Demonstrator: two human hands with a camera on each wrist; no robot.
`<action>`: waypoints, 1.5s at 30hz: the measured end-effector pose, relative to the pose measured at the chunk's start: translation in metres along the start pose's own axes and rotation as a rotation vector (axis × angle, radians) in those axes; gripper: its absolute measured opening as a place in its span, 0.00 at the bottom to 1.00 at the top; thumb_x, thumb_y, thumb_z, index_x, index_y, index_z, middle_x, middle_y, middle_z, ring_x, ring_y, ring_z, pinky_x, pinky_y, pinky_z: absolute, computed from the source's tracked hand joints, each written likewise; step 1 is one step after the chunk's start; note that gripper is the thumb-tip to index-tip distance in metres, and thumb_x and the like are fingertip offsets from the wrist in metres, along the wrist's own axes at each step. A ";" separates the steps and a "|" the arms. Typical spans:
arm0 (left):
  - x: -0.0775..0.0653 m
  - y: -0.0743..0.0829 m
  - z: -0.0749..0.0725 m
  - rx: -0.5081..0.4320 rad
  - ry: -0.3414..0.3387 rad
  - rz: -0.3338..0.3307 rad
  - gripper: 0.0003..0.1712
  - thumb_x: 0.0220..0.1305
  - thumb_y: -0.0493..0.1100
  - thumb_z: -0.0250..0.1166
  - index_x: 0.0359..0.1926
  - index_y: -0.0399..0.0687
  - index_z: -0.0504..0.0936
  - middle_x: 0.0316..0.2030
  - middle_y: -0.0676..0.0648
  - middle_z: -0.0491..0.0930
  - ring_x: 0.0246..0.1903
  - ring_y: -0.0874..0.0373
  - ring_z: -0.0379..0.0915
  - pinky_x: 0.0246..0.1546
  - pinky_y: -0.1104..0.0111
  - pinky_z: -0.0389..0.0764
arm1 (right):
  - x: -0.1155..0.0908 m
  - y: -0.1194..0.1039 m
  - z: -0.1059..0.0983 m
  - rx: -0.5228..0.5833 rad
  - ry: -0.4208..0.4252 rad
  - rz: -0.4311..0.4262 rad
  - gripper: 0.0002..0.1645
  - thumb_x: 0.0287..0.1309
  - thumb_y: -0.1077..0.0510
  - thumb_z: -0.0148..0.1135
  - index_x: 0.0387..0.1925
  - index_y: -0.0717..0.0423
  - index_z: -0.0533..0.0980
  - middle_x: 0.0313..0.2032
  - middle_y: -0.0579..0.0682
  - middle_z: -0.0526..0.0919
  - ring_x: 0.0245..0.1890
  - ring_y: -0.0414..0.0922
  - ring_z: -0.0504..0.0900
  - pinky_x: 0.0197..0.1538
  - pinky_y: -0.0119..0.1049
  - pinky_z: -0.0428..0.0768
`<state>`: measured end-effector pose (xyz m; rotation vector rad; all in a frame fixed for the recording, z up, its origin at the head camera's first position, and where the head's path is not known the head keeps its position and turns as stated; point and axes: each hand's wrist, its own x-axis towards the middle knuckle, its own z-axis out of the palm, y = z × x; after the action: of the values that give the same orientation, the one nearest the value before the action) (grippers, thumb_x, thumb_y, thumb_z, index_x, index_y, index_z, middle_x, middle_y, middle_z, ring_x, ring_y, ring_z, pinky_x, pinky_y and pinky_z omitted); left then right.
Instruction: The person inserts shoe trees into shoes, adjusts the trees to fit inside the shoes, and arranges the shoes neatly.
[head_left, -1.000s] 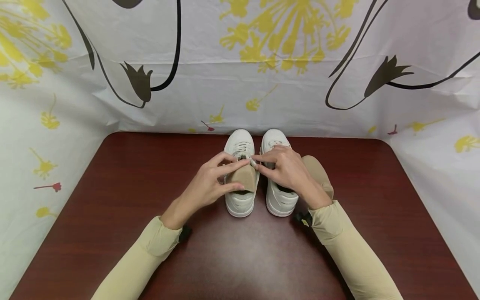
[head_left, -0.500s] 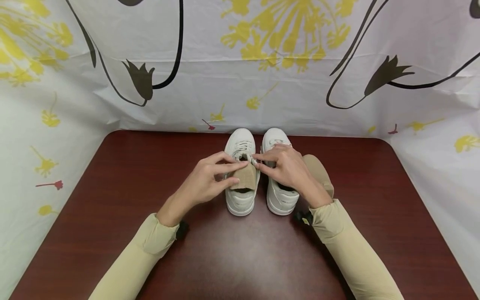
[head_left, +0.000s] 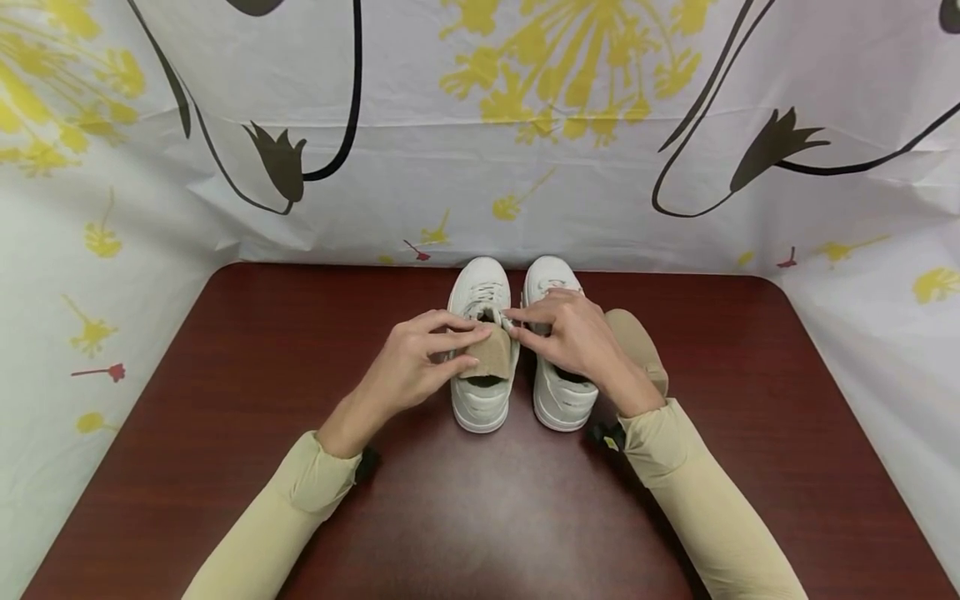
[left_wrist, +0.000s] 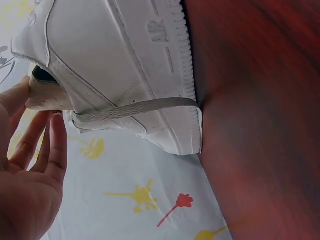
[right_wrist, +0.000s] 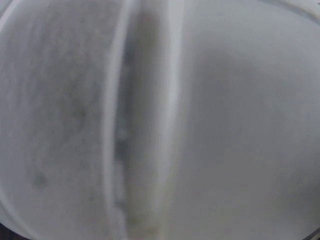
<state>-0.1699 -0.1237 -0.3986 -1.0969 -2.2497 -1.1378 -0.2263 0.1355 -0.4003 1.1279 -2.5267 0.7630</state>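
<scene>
2 white leather lace-up sneakers stand side by side, toes away from you, on a dark red-brown wood-grain table [head_left: 480, 533]. a tan, flat insert with a matte surface [head_left: 491, 354] sits in the mouth of the left sneaker [head_left: 480, 408], sticking up out of its dark opening. your left hand [head_left: 412, 354] holds the insert in a narrow pinch, thumb on the near side and fingertips on the far side. your right hand [head_left: 573, 333] reaches over the right sneaker [head_left: 562, 408], its thumb and index finger pinching the left sneaker's inner edge near the laces; you cannot tell whether they grip tongue or rim. a second tan, rounded piece [head_left: 636, 346] lies just beside the right sneaker, partly hidden by your right hand. from your left wrist, a flat pale lace [left_wrist: 140, 107] hangs down the left sneaker's side. your right wrist view is blurred white surfaces. behind stands a white flower-printed sheet [head_left: 412, 92].
</scene>
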 end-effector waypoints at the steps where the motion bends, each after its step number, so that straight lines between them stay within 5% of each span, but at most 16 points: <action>1: 0.000 0.000 0.000 0.007 0.002 0.000 0.23 0.55 0.39 0.76 0.54 0.47 0.86 0.51 0.50 0.83 0.49 0.58 0.79 0.38 0.71 0.77 | 0.000 0.000 0.000 0.001 0.002 -0.002 0.15 0.62 0.51 0.67 0.49 0.45 0.86 0.38 0.44 0.89 0.40 0.43 0.85 0.64 0.52 0.69; 14: -0.003 -0.002 0.004 0.041 -0.005 0.001 0.22 0.53 0.41 0.77 0.52 0.49 0.87 0.49 0.46 0.78 0.43 0.55 0.73 0.35 0.66 0.76 | -0.003 -0.002 0.004 0.015 -0.011 0.013 0.14 0.62 0.51 0.67 0.49 0.46 0.86 0.38 0.44 0.89 0.38 0.43 0.85 0.64 0.53 0.69; 20: -0.004 -0.006 0.005 0.037 -0.003 -0.026 0.23 0.52 0.41 0.78 0.52 0.50 0.88 0.58 0.40 0.73 0.52 0.49 0.73 0.45 0.60 0.80 | -0.001 -0.003 0.003 0.009 0.000 0.008 0.15 0.63 0.48 0.67 0.49 0.44 0.86 0.39 0.43 0.89 0.40 0.42 0.85 0.64 0.52 0.70; 25: -0.005 -0.008 0.005 0.013 -0.019 -0.076 0.24 0.53 0.42 0.77 0.53 0.51 0.87 0.66 0.38 0.69 0.47 0.53 0.77 0.37 0.63 0.80 | -0.001 -0.004 0.002 0.005 0.000 0.010 0.15 0.62 0.48 0.67 0.48 0.45 0.87 0.39 0.44 0.89 0.40 0.43 0.86 0.65 0.52 0.69; 32: -0.004 -0.008 0.006 0.017 -0.023 -0.094 0.24 0.53 0.41 0.76 0.54 0.51 0.86 0.67 0.35 0.68 0.63 0.42 0.70 0.58 0.57 0.76 | 0.001 -0.002 0.002 -0.001 0.001 0.006 0.15 0.62 0.48 0.67 0.48 0.45 0.87 0.38 0.44 0.89 0.41 0.43 0.86 0.65 0.53 0.69; 45: -0.004 -0.006 0.007 0.061 -0.040 -0.139 0.24 0.56 0.43 0.75 0.55 0.55 0.86 0.68 0.35 0.67 0.56 0.46 0.78 0.48 0.59 0.81 | 0.001 -0.003 0.000 0.008 -0.010 0.013 0.15 0.62 0.49 0.67 0.49 0.46 0.86 0.38 0.47 0.89 0.41 0.45 0.86 0.65 0.54 0.68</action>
<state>-0.1720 -0.1222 -0.4080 -0.9605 -2.4078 -1.1017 -0.2248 0.1335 -0.3986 1.1211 -2.5442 0.7737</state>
